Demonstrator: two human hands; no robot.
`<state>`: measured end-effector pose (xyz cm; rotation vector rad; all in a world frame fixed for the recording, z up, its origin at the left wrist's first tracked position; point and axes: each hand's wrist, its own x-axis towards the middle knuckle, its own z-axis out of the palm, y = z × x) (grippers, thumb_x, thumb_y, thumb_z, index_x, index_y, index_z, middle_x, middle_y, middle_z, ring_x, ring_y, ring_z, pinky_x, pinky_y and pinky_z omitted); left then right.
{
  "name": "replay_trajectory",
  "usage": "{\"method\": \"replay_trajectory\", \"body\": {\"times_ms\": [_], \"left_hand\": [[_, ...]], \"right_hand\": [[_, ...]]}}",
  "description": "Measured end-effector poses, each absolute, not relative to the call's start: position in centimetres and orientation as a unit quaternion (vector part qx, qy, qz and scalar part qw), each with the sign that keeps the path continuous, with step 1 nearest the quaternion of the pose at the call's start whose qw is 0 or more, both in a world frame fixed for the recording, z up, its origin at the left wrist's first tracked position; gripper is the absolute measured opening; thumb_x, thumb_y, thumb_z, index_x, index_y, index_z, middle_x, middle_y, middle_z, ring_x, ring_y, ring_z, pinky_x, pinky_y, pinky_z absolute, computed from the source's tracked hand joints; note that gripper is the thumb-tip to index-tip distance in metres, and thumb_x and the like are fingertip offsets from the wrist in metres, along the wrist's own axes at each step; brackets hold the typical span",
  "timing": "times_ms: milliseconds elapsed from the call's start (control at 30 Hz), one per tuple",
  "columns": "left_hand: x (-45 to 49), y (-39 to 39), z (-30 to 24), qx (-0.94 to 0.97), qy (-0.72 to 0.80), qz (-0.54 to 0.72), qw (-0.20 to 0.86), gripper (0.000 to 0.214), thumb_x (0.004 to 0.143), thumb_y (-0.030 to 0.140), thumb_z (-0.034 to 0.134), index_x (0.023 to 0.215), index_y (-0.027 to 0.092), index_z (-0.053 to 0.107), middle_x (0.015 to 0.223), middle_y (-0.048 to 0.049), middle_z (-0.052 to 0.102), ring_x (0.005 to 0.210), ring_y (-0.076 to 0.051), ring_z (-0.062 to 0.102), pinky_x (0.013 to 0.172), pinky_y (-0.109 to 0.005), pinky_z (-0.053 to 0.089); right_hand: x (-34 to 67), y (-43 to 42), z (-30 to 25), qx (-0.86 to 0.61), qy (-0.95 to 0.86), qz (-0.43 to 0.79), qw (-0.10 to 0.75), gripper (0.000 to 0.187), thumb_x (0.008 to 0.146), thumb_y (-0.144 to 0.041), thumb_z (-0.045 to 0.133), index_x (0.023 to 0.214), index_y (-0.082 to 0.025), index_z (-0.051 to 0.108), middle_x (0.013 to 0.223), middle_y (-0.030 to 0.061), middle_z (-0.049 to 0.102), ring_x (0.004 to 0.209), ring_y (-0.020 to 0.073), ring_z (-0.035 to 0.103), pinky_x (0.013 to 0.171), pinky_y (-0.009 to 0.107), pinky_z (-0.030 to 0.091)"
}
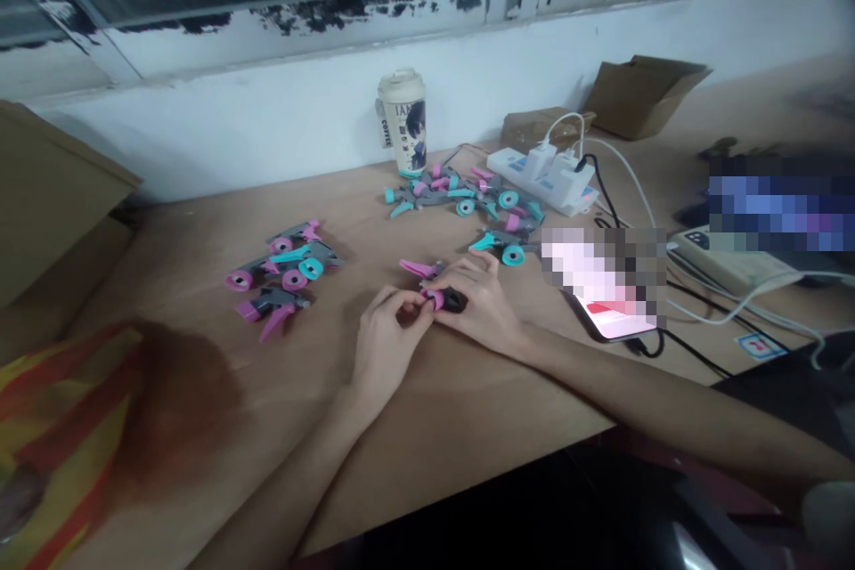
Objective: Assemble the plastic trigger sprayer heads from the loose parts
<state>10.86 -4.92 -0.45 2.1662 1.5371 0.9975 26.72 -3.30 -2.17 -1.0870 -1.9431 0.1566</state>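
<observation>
Near the table's middle, both hands hold one pink and grey trigger spray head (437,297). My left hand (391,329) has thumb and fingertips pinched at its pink collar. My right hand (484,303) is closed around the grey body from the other side, covering much of it. The pink trigger lever points out to the upper left. Left of my hands lies a loose group of similar spray heads (294,256), pink and turquoise with grey bodies. Behind my hands is a larger pile of spray heads (460,191); a turquoise one (500,247) lies close to my right hand.
A lidded coffee cup (407,125) stands by the wall. To the right are a white power strip (544,178), a lit phone (601,294), cables and a power bank (735,260). Cardboard boxes (641,98) stand behind; a red-yellow bag (67,419) sits at left.
</observation>
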Motion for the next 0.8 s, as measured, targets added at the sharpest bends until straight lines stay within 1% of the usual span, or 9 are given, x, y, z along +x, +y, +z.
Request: {"method": "replay_trajectory", "body": {"times_ms": [167, 233, 333, 433, 633, 700, 800], "left_hand": [[10.59, -5.15, -0.35, 0.759, 0.498, 0.372, 0.193, 0.023, 0.088, 0.033, 0.048, 0.083, 0.019, 0.066, 0.079, -0.0014, 0.057, 0.070, -0.012, 0.056, 0.063, -0.024, 0.049], [10.48, -5.27, -0.30, 0.758, 0.488, 0.375, 0.216, 0.029, 0.089, 0.036, 0.044, 0.083, 0.019, 0.066, 0.082, -0.0027, 0.056, 0.073, -0.013, 0.057, 0.062, -0.024, 0.051], [10.33, -5.29, -0.35, 0.752, 0.481, 0.386, 0.234, 0.035, 0.090, 0.039, 0.041, 0.080, 0.018, 0.067, 0.088, -0.0043, 0.054, 0.079, -0.014, 0.058, 0.064, -0.024, 0.053], [10.20, -5.20, -0.38, 0.755, 0.474, 0.389, 0.231, 0.034, 0.091, 0.038, 0.041, 0.081, 0.018, 0.066, 0.091, -0.0043, 0.052, 0.081, -0.013, 0.057, 0.065, -0.023, 0.053], [10.22, -5.25, 0.04, 0.761, 0.484, 0.395, 0.176, 0.017, 0.088, 0.032, 0.050, 0.087, 0.019, 0.062, 0.089, -0.0027, 0.055, 0.079, -0.012, 0.056, 0.064, -0.022, 0.049], [10.27, -5.28, 0.12, 0.766, 0.486, 0.385, 0.170, 0.017, 0.087, 0.031, 0.051, 0.086, 0.020, 0.062, 0.089, -0.0028, 0.055, 0.079, -0.013, 0.056, 0.063, -0.022, 0.048], [10.37, -5.36, 0.09, 0.776, 0.483, 0.369, 0.170, 0.017, 0.087, 0.031, 0.051, 0.085, 0.019, 0.063, 0.089, -0.0028, 0.052, 0.073, -0.011, 0.054, 0.060, -0.021, 0.047]], "right_hand": [[26.75, -3.31, -2.10, -0.454, -0.763, 0.078, 0.453, 0.017, 0.074, -0.038, 0.068, 0.084, -0.025, 0.064, 0.086, -0.0007, 0.071, 0.088, 0.0181, 0.062, 0.100, 0.042, 0.023], [26.76, -3.31, -2.10, -0.454, -0.761, 0.080, 0.457, 0.020, 0.074, -0.041, 0.068, 0.085, -0.025, 0.064, 0.086, -0.0011, 0.071, 0.087, 0.0177, 0.062, 0.100, 0.042, 0.024], [26.78, -3.29, -2.10, -0.451, -0.763, 0.080, 0.456, 0.019, 0.076, -0.040, 0.066, 0.086, -0.024, 0.063, 0.086, -0.0016, 0.071, 0.087, 0.0167, 0.062, 0.100, 0.041, 0.024], [26.80, -3.24, -2.09, -0.454, -0.762, 0.085, 0.454, 0.019, 0.077, -0.040, 0.065, 0.087, -0.025, 0.063, 0.088, -0.0012, 0.071, 0.089, 0.0174, 0.061, 0.100, 0.042, 0.024], [26.77, -3.31, -1.87, -0.445, -0.762, 0.102, 0.460, 0.021, 0.075, -0.041, 0.066, 0.087, -0.025, 0.063, 0.087, -0.0020, 0.071, 0.089, 0.0177, 0.061, 0.101, 0.043, 0.022], [26.77, -3.33, -1.83, -0.444, -0.762, 0.106, 0.458, 0.019, 0.076, -0.040, 0.065, 0.087, -0.025, 0.063, 0.087, -0.0017, 0.071, 0.090, 0.0177, 0.061, 0.100, 0.043, 0.022], [26.84, -3.24, -1.95, -0.446, -0.765, 0.108, 0.452, 0.016, 0.076, -0.037, 0.066, 0.086, -0.024, 0.063, 0.088, -0.0017, 0.070, 0.089, 0.0174, 0.060, 0.100, 0.043, 0.022]]}}
